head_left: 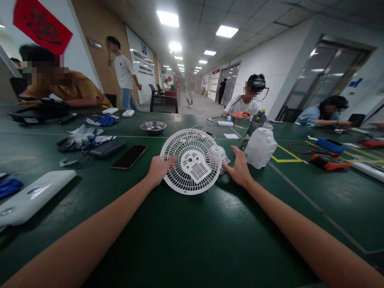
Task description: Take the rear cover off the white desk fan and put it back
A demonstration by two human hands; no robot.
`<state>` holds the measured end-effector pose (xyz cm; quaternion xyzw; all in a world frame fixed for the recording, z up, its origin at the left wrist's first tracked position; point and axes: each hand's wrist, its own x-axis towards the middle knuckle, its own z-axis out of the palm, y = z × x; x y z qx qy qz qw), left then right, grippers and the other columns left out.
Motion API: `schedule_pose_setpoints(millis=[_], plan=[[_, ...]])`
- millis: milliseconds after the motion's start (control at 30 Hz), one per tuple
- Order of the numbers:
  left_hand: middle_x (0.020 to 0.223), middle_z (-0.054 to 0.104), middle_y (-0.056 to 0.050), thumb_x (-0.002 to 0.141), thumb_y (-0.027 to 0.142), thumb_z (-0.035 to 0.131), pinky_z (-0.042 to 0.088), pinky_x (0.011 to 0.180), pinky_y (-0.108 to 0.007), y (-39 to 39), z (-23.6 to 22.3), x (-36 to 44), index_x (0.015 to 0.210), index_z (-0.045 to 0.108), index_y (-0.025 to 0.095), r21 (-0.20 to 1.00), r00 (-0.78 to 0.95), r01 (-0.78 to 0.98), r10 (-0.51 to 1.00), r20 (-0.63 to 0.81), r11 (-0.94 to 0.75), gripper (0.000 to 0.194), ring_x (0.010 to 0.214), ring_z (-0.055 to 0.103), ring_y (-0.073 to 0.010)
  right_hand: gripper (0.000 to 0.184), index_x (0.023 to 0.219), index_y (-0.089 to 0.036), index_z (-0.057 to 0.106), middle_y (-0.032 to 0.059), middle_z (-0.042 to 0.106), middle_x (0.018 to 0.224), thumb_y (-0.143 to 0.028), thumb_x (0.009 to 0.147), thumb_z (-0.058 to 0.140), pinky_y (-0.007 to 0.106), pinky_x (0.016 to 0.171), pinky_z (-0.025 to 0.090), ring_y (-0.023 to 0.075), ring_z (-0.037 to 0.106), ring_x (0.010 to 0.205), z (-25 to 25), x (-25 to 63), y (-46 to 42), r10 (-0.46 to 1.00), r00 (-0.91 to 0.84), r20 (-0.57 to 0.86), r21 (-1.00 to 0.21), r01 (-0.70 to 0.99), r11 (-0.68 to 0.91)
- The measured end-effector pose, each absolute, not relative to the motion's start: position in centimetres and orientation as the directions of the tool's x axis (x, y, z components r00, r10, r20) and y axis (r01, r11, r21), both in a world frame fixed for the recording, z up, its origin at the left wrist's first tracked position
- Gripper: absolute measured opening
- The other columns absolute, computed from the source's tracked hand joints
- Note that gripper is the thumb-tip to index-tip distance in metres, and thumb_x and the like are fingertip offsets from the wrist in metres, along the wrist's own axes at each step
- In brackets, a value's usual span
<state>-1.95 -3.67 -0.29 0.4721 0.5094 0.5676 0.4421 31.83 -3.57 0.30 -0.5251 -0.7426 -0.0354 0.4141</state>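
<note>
A round white fan grille (171,176) stands tilted just above the green table, its slotted centre plate facing me. My left hand (159,170) grips its left rim, thumb over the front bars, the other fingers hidden behind. At the opposite rim, my right hand (241,170) has thumb and fingers spread, one fingertip close to the edge; whether it touches cannot be made out. Partly covered by the grille, a white slotted plastic part (223,158) shows between it and my right hand. A white plastic housing with vents (261,148) stands beyond my right hand.
Left of me lie a phone (129,157), a dark case (108,148), gloves (79,138) and a white device (36,196). A metal bowl (153,127) sits farther back. To the right are an orange-black multimeter (330,163) and a blue tray (331,145). Other people sit around the table.
</note>
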Motion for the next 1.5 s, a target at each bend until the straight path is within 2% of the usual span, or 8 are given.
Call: schedule_pose_setpoints(millis=[233, 467, 567, 700, 867, 1067, 1300, 1500], plan=[[0.078, 0.076, -0.010, 0.078, 0.026, 0.080, 0.061, 0.071, -0.039, -4.2, 0.4, -1.6, 0.082, 0.073, 0.011, 0.996, -0.169, -0.046, 0.983, 0.072, -0.081, 0.017, 0.068, 0.073, -0.0221, 0.082, 0.148, -0.023, 0.032, 0.0129, 0.062, 0.127, -0.044, 0.078, 0.070, 0.051, 0.095, 0.049, 0.0326, 0.063, 0.110, -0.3, 30.7, -3.1, 0.836, -0.133, 0.532, -0.474, 0.772, 0.424], [0.077, 0.076, -0.009, 0.077, 0.026, 0.080, 0.062, 0.070, -0.038, -3.8, -0.2, -1.7, 0.084, 0.073, 0.011, 0.994, -0.198, -0.052, 0.976, 0.086, -0.099, 0.018, 0.068, 0.073, -0.0222, 0.058, 0.132, -0.021, 0.052, 0.0165, 0.057, 0.133, -0.040, 0.080, 0.068, 0.057, 0.106, 0.039, 0.0368, 0.051, 0.125, 0.7, 30.4, -3.6, 0.742, -0.068, 0.667, -0.407, 0.801, 0.439], [0.073, 0.074, -0.008, 0.076, 0.028, 0.081, 0.061, 0.070, -0.038, -3.8, -0.2, -1.6, 0.083, 0.073, 0.010, 0.989, -0.243, -0.065, 0.963, 0.116, -0.135, 0.020, 0.067, 0.072, -0.0218, 0.048, 0.126, -0.024, 0.056, 0.0131, 0.062, 0.125, -0.047, 0.085, 0.063, 0.053, 0.102, 0.045, 0.0322, 0.058, 0.116, 0.9, 27.7, -5.5, 0.790, 0.012, 0.614, -0.639, 0.595, 0.487], [0.072, 0.074, -0.006, 0.076, 0.032, 0.080, 0.061, 0.071, -0.037, -3.6, -0.6, -1.7, 0.082, 0.072, 0.011, 0.969, -0.330, -0.116, 0.928, 0.171, -0.219, 0.023, 0.067, 0.072, -0.0210, 0.051, 0.125, -0.028, 0.057, 0.0066, 0.072, 0.103, -0.064, 0.094, 0.039, 0.049, 0.083, 0.056, 0.0277, 0.068, 0.097, 0.4, 23.5, -8.0, 0.969, -0.174, 0.173, -0.984, 0.011, 0.178], [0.071, 0.074, -0.006, 0.079, 0.034, 0.076, 0.060, 0.071, -0.037, -4.1, -0.5, -1.3, 0.081, 0.072, 0.013, 0.960, -0.333, -0.036, 0.909, 0.250, -0.278, 0.021, 0.067, 0.072, -0.0220, 0.057, 0.123, -0.027, 0.058, 0.0068, 0.073, 0.111, -0.068, 0.094, 0.032, 0.046, 0.082, 0.057, 0.0263, 0.069, 0.103, 1.0, 21.9, -9.2, 0.891, -0.454, 0.008, -0.975, -0.203, -0.095], [0.082, 0.075, -0.007, 0.084, 0.046, 0.070, 0.057, 0.071, -0.032, -4.3, 0.2, -1.1, 0.090, 0.073, 0.015, 0.936, -0.148, 0.123, 0.926, 0.347, -0.331, 0.032, 0.075, 0.071, -0.0219, 0.043, 0.118, -0.027, 0.060, 0.0050, 0.073, 0.112, -0.058, 0.088, 0.052, 0.047, 0.084, 0.058, 0.0290, 0.068, 0.108, 0.8, 22.0, -9.1, 0.968, -0.233, 0.098, -0.951, -0.307, 0.023], [0.081, 0.071, -0.010, 0.084, 0.078, 0.046, 0.054, 0.063, -0.030, -2.8, -0.6, -3.0, 0.084, 0.067, 0.014, 0.967, 0.048, -0.246, 0.996, 0.076, -0.062, 0.067, 0.068, 0.067, -0.0193, 0.056, 0.131, -0.027, 0.049, 0.0042, 0.069, 0.100, -0.055, 0.085, 0.065, 0.042, 0.077, 0.056, 0.0255, 0.067, 0.088, 1.3, 24.2, -8.7, 0.923, 0.045, 0.382, -0.923, 0.066, 0.378], [0.095, 0.076, -0.021, 0.090, 0.072, 0.041, 0.058, 0.082, -0.044, -3.9, 0.9, -3.6, 0.097, 0.073, 0.010, 0.888, 0.284, -0.407, 0.954, -0.098, 0.213, 0.069, 0.094, 0.072, -0.0326, 0.064, 0.136, -0.028, 0.047, 0.0095, 0.066, 0.114, -0.049, 0.081, 0.072, 0.049, 0.090, 0.052, 0.0294, 0.065, 0.099, 1.7, 25.4, -8.7, 0.800, -0.197, 0.566, -0.629, 0.524, 0.574]])
